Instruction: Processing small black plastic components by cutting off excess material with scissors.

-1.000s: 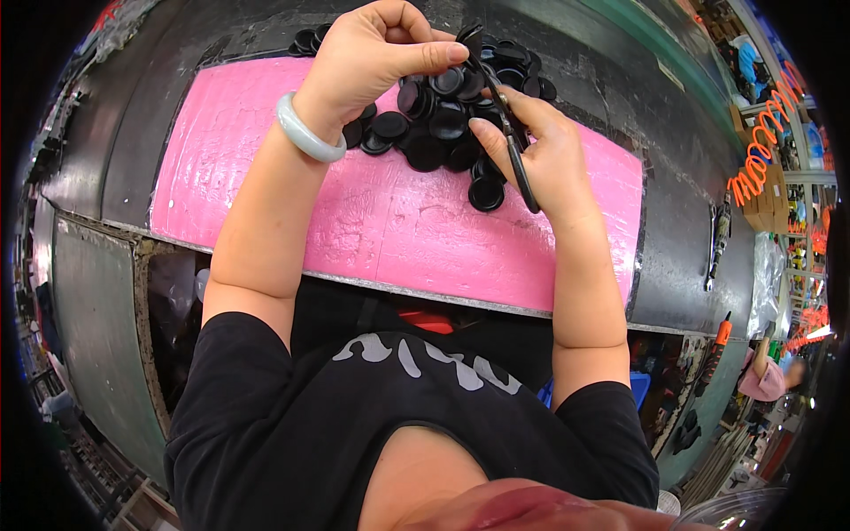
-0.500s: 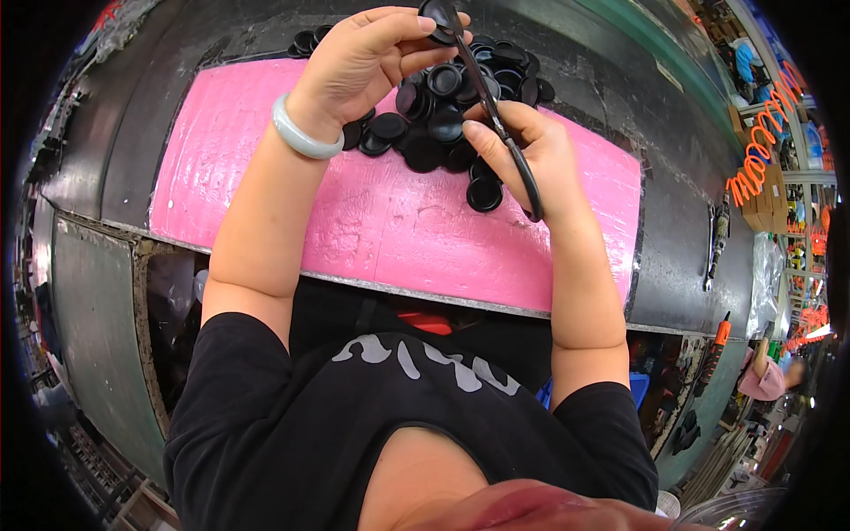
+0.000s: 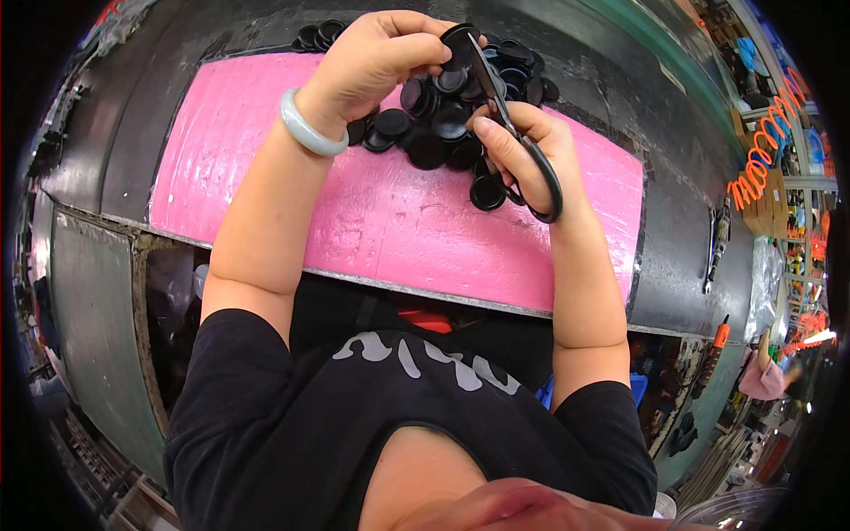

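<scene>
Between the thumb and fingers of my left hand (image 3: pixel 390 57) is a round black disc (image 3: pixel 458 44), raised above the far side of the work surface. My right hand (image 3: pixel 531 146) grips black-handled scissors (image 3: pixel 501 104), their blades pointing up and to the left. The blade tips meet the disc's edge as I see it; whether they cut into it I cannot tell. Beneath both hands lies a heap of similar black discs (image 3: pixel 427 149), some dished with raised rims. One disc (image 3: pixel 488 191) sits at the heap's near edge, below my right hand.
A pink sheet (image 3: pixel 354 239) covers the middle of the dark bench (image 3: pixel 673 239). A few more discs (image 3: pixel 312 37) lie at its far left edge. An orange coiled hose (image 3: pixel 753 164), a cardboard box (image 3: pixel 768 203) and an orange-handled tool (image 3: pixel 719 341) are at the right. Another person's sleeve (image 3: pixel 763 380) shows beyond.
The disc in my left hand has turned and shifted slightly right and nearer. My right hand has tilted the scissors, and their handle loop has moved right.
</scene>
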Demonstrator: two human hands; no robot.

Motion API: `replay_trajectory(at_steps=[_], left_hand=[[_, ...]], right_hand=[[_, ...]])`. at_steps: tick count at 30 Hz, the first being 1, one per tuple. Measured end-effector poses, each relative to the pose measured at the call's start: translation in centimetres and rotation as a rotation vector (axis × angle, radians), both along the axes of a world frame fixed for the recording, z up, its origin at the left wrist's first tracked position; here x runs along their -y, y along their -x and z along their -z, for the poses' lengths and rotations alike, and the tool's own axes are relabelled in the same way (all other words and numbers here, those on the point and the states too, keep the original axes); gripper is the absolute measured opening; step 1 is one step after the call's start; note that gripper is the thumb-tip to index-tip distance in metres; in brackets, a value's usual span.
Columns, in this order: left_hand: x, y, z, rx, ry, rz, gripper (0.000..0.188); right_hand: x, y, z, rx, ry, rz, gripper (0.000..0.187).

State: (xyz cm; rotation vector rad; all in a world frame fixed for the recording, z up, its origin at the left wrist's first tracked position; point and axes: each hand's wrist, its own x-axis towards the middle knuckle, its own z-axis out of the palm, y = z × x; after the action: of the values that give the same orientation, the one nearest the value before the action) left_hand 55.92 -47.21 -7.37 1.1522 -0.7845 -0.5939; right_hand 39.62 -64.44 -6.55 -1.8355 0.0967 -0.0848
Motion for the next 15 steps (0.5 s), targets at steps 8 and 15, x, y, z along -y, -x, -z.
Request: replay_trajectory(at_steps=[8, 15], left_hand=[[-1.0, -2.6, -0.2, 0.715, -0.751, -0.831, 0.020], [-2.1, -6.6, 5.3, 1.154, -0.797, -0.842, 0.029]], right_hand=[[0.3, -0.2, 0.1, 0.058, -0.060, 0.130, 0.024], [-0.1, -0.1, 0.1, 0.099, -0.008, 0.122, 0.021]])
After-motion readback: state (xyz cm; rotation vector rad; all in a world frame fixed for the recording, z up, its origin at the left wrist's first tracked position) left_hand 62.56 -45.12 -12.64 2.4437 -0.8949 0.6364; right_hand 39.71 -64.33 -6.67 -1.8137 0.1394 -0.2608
